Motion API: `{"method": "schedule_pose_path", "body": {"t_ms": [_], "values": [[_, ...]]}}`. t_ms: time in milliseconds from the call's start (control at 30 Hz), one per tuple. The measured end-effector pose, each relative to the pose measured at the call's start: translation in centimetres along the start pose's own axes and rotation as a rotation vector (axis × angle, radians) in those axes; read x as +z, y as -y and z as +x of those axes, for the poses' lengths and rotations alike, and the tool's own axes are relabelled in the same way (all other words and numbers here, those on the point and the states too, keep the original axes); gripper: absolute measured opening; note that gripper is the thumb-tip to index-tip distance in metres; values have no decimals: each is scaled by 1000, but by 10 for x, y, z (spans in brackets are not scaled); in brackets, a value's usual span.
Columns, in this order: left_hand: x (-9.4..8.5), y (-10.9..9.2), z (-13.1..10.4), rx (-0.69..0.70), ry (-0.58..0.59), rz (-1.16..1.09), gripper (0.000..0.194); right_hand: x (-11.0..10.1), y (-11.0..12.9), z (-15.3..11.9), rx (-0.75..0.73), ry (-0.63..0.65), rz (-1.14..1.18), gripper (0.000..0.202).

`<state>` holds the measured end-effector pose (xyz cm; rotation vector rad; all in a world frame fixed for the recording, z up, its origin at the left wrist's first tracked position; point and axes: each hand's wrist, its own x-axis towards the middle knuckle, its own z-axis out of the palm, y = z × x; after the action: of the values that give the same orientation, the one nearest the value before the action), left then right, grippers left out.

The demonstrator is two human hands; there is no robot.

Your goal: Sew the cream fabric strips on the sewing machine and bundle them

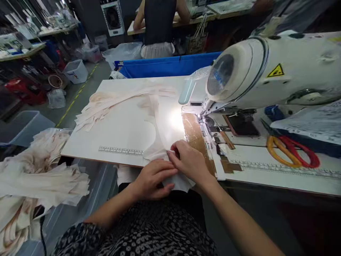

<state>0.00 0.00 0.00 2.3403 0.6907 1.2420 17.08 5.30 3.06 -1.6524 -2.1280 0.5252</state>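
At the front edge of the white sewing table [128, 128], a thin off-white fabric piece [156, 145] runs from the tabletop down over the edge. My right hand [189, 160] pinches this fabric between thumb and fingers, left of the sewing machine [253, 71]. Close beside it, my left hand [154, 179] lies over the same fabric, thumb apart from the fingers. Whether the left fingers grip the cloth is hidden. The lit needle area [204, 119] is up and right of both hands. More pale fabric strips [98, 106] lie at the table's far left.
Scissors with orange and red handles [293, 151] lie right of the machine, near a dark phone-like slab [242, 124]. Piled pale fabric [39, 177] sits at the left beside the table. A blue cloth [170, 65] hangs behind the table; beyond it a person [161, 25] sits.
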Motion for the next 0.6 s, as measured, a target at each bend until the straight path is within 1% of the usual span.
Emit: {"method": "schedule_pose_path", "body": {"t_ms": [33,67,100,133,167,200,267,300,333,367,400,433,467,533,600], "values": [[-4,2,-4,-116,-164,92,38,-2,-3,-2,-2,6,69,13],[-8,4,-7,-231,-293,142,37,-4,-5,-4,-6,8,136,14],[-12,6,-8,-345,-386,151,37,-6,-7,-7,-12,4,198,15],[-16,8,-7,-459,-444,118,36,-8,-8,-9,-21,-3,258,15],[-20,11,-3,-579,-470,38,36,-9,-7,-13,-30,-18,321,16],[-24,14,3,-695,-446,-94,37,-10,-7,-16,-45,-36,375,17],[-30,18,18,-905,-312,-419,42,-11,-4,-23,-89,-76,458,17],[-31,19,26,-992,-251,-574,44,-11,-2,-27,-112,-87,491,16],[-30,19,33,-1061,-215,-710,45,-11,-1,-30,-127,-95,521,15],[-28,18,39,-1106,-211,-823,46,-11,-1,-32,-130,-97,553,14],[-25,17,43,-1123,-236,-914,47,-11,-1,-33,-117,-94,596,14],[-21,15,47,-1111,-278,-979,49,-11,-1,-34,-86,-83,658,18],[-16,14,49,-1074,-322,-1015,51,-11,-2,-33,-36,-55,740,27],[-7,10,50,-957,-390,-1010,55,-10,-3,-32,115,46,920,44],[-2,5,49,-837,-416,-956,55,-9,-3,-31,275,129,1056,53]]}}
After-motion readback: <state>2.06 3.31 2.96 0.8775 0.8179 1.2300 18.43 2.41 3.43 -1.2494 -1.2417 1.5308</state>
